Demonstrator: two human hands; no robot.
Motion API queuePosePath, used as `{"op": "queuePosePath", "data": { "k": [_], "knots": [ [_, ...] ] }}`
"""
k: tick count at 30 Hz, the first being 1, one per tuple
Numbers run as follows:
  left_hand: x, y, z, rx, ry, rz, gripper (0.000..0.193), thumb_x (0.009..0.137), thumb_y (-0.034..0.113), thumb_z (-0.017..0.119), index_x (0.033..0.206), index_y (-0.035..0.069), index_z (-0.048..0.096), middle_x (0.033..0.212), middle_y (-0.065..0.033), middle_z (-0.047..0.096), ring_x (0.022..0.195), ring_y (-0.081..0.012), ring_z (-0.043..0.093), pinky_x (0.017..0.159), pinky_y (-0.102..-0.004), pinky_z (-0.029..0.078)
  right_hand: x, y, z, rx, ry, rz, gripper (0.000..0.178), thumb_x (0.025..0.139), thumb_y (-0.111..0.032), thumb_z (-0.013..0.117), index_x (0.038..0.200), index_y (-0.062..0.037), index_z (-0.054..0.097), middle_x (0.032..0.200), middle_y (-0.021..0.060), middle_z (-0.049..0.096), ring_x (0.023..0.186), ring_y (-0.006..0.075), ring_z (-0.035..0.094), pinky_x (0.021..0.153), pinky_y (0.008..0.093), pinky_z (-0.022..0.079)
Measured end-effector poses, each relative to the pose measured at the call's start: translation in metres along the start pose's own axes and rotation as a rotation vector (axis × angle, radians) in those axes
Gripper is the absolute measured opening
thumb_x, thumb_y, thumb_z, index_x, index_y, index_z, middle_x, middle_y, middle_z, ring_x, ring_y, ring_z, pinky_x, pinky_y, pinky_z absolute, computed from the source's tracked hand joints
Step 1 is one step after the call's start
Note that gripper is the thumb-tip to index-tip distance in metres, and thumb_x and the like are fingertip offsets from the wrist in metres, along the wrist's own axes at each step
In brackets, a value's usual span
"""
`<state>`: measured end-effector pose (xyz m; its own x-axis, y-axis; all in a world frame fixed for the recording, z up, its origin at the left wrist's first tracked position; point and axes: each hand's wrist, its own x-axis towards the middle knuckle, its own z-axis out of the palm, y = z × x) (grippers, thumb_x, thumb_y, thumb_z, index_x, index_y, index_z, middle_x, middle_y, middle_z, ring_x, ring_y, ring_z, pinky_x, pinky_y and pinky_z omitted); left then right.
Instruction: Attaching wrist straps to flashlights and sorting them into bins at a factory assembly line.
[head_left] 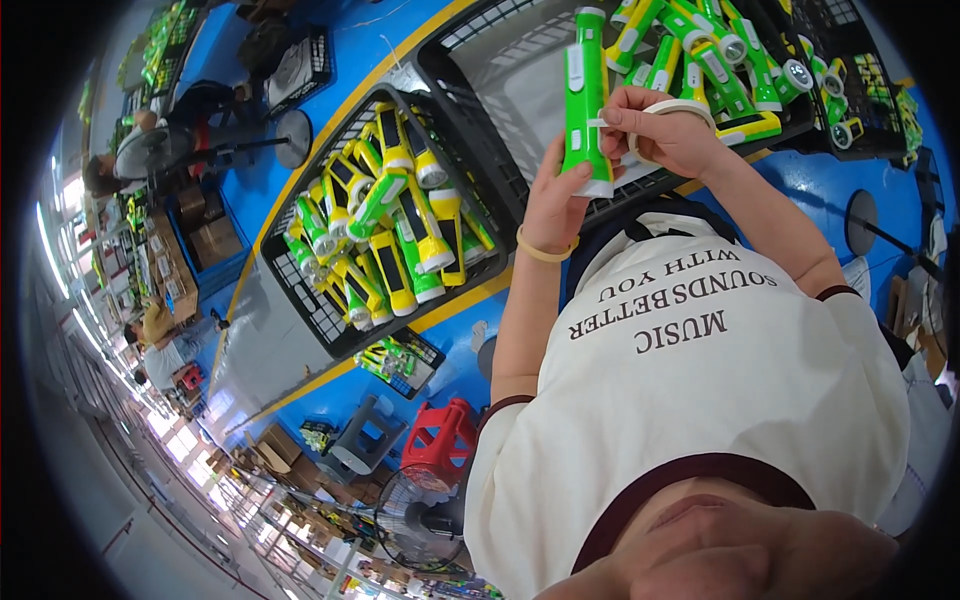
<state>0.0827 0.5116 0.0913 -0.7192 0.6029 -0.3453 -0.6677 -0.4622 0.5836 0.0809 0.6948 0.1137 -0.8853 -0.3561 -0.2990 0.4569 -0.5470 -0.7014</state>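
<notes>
My left hand [555,196] is closed around the lower end of a green flashlight [579,110] with white trim, held upright over a black crate. Behind it shows the top of what seems a second green flashlight [590,35]; I cannot tell whether my hand holds that too. My right hand [668,135] pinches a small white strip [598,122] against the flashlight's side. A pale ring-shaped roll [645,155] loops round the fingers of that hand. A yellow band circles my left wrist.
Left of my hands, a black crate [340,345] holds yellow and green flashlights. The crate [500,180] beneath my hands has more flashlights at its right. A red stool [440,445], a grey stool [365,440] and a fan [155,150] stand on the blue floor. Other people work at far left.
</notes>
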Motion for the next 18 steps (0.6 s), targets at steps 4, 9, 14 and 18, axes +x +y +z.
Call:
{"op": "queuePosePath", "data": {
  "k": [4,9,14,18],
  "knots": [
    [-0.023,0.015,0.001,0.119,0.033,0.212,0.069,0.069,0.008,0.068,0.127,0.001,0.030,0.115,-0.0114,0.042,0.104,-0.0226,0.048,0.090,-0.0318,0.038,0.008,0.000,0.037,-0.405,-0.035,0.020,0.014,0.085,-0.018,0.057,0.081,-0.0052,0.052,0.072,0.0015,0.055,0.068,0.0082,0.053,0.062,0.0215,0.043],
    [-0.047,0.025,-0.005,0.637,0.184,0.525,0.060,0.079,0.016,0.060,0.128,0.000,0.028,0.116,-0.0094,0.042,0.106,-0.0176,0.044,0.089,-0.0289,0.037,0.019,0.006,0.070,-0.504,-0.110,-0.021,0.016,0.083,-0.017,0.060,0.078,-0.0044,0.052,0.072,-0.0004,0.051,0.066,0.0080,0.050,0.062,0.0219,0.042],
    [-0.055,0.029,-0.016,0.399,0.252,0.660,0.051,0.093,0.034,0.038,0.129,0.000,0.027,0.114,-0.0076,0.045,0.101,-0.0139,0.045,0.088,-0.0263,0.036,0.025,0.012,0.093,-0.647,-0.145,-0.087,0.017,0.083,-0.017,0.060,0.079,-0.0031,0.051,0.077,-0.0005,0.048,0.069,0.0080,0.049,0.063,0.0223,0.042],
    [-0.063,0.036,-0.019,0.456,0.286,0.716,0.053,0.094,0.042,0.028,0.126,0.000,0.031,0.115,-0.0085,0.046,0.103,-0.0147,0.045,0.089,-0.0273,0.036,0.034,0.019,0.102,-0.643,-0.199,-0.123,0.016,0.083,-0.016,0.061,0.079,-0.0025,0.052,0.079,-0.0001,0.046,0.070,0.0079,0.048,0.064,0.0225,0.042]
  ]
}}
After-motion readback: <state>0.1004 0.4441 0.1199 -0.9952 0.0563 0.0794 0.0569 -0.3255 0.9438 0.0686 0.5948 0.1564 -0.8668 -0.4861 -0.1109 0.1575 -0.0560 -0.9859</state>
